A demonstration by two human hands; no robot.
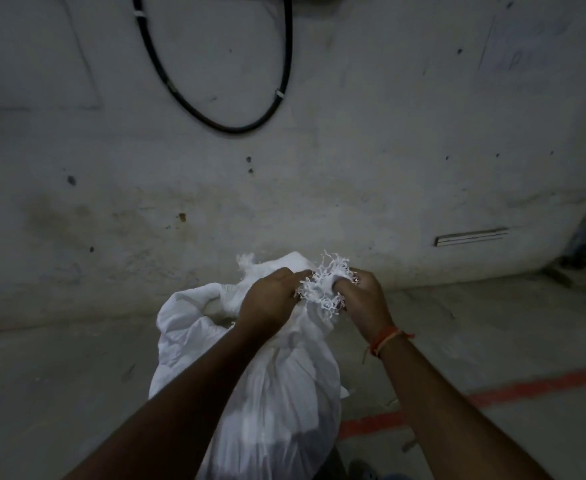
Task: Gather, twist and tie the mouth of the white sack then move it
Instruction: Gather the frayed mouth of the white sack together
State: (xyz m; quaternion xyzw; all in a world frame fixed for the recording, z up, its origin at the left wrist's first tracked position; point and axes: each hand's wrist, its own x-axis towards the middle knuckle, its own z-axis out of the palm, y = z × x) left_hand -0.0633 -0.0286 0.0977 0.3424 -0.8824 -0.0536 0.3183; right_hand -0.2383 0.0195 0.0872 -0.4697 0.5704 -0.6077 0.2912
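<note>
Sack cloth fills the middle of the view: the white sack stands on the grey concrete floor directly below the camera, its long axis running from the bottom edge of the frame up toward the hands, so that its mouth points up and away toward the wall. Its body is bulged and creased, narrowing to a gathered neck between the two wrists. Both hands are at that neck. The left hand has its fingers curled round a bunch of cloth on the left of the mouth, knuckles upward, with a loose fold of the sack spilling out to the left and behind it. The right hand pinches the frayed edge of the mouth, whose ragged white threads stick out above and between the two hands (the fingertips themselves are buried in the fringe, so their exact hold cannot be made out). The two hands are just beside each other, nearly touching. An orange thread band circles the right wrist. On the floor to the right of the sack runs a red painted line, and a black cable hangs in a loop on the stained wall above.
</note>
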